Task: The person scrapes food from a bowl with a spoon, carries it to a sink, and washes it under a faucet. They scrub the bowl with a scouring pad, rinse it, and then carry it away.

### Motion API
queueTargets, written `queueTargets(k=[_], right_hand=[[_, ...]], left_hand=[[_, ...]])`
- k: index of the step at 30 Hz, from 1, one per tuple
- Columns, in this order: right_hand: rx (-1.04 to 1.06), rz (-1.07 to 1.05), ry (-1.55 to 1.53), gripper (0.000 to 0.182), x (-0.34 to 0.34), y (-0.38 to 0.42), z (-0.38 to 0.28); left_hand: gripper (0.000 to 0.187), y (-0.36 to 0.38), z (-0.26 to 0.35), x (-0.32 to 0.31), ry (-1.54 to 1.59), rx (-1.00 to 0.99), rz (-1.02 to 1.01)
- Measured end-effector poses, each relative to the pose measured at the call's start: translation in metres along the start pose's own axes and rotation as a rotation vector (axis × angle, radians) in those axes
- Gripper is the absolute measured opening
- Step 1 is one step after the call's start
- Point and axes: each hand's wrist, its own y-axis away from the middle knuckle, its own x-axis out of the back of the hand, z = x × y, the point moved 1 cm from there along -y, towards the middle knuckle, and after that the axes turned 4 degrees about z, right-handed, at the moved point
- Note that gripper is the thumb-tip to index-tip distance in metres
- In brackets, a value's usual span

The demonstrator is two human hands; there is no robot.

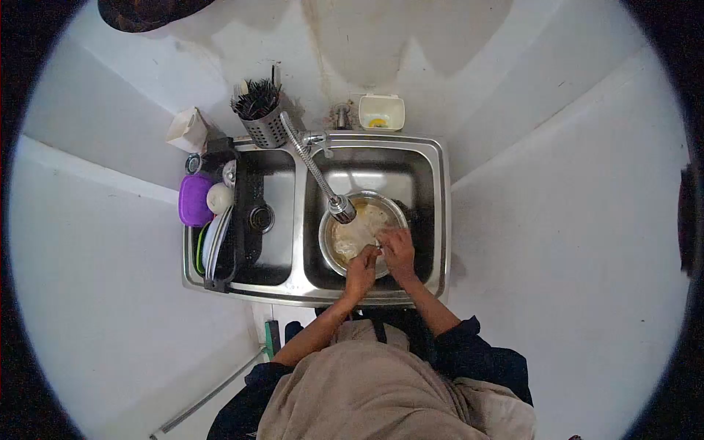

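Note:
A round metal basin (328, 253) stands in the right bowl of the steel sink, filled with cloudy, foamy water (348, 238). Over its near right side, my left hand (361, 270) and my right hand (398, 253) meet with fingers closed. Between the fingertips is something small and pale or shiny, too small to name. Above the basin's far left side hangs the head of the faucet (342, 210), on a flexible metal hose (304, 155). Whether water is running from it cannot be made out.
A black dish rack (236, 213) at the left holds plates (215, 242), a purple container (194, 199) and other dishes. Behind the sink (301, 275) stand a perforated cutlery holder (265, 130), a white box (188, 130) and a cream container (381, 110) with something yellow inside.

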Motion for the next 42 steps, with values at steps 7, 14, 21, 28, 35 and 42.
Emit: queueTargets(k=[7,14,21,28,35,42], right_hand=[[-1.021,0.218,-0.757,0.022,0.003,0.010,0.066],[-0.612,0.082,-0.332,0.015,0.037,-0.006,0.010],[0.020,-0.185,0.142,0.020,0.017,-0.008,0.003],[0.054,-0.091,0.037,0.016,0.011,-0.007,0.012],[0.086,-0.114,0.130,0.015,0.000,0.004,0.011],[0.104,-0.170,-0.042,0.013,0.000,-0.002,0.002]], left_hand=[[0.018,-0.008,-0.004,0.003,-0.002,0.224,-0.020],[0.017,-0.014,-0.004,0.001,-0.103,0.121,-0.006],[0.017,-0.010,0.007,-0.013,-0.124,0.073,-0.011],[0.016,0.000,-0.003,-0.006,-0.118,0.022,-0.031],[0.014,-0.001,-0.002,-0.002,-0.177,-0.015,0.021],[0.016,-0.001,-0.002,0.000,-0.196,-0.012,0.025]])
